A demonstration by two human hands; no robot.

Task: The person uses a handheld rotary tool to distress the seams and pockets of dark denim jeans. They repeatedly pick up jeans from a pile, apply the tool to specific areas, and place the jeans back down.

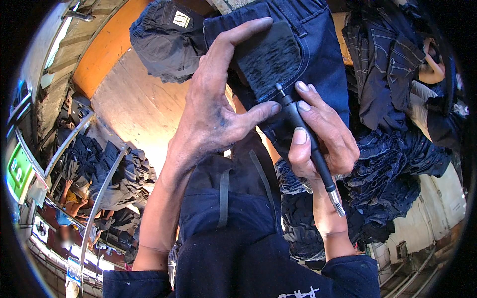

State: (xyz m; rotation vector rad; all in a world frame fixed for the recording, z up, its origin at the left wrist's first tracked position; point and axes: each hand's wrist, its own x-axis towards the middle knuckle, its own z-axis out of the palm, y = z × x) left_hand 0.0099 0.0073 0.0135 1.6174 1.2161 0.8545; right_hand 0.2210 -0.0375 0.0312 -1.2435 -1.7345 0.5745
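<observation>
My left hand [218, 104] spread wide, pressing dark jeans [303, 59] flat on the orange table [129, 99], my right hand [323, 134] gripping a black rotary tool [305, 136], tip on the back pocket [271, 57], jeans heap [392, 164] nearby

The jeans [318, 54] are dark matt denim cloth, their pocket patch [271, 54] scuffed rough, beside a smooth black plastic rotary tool [310, 144] with metal collar
</observation>
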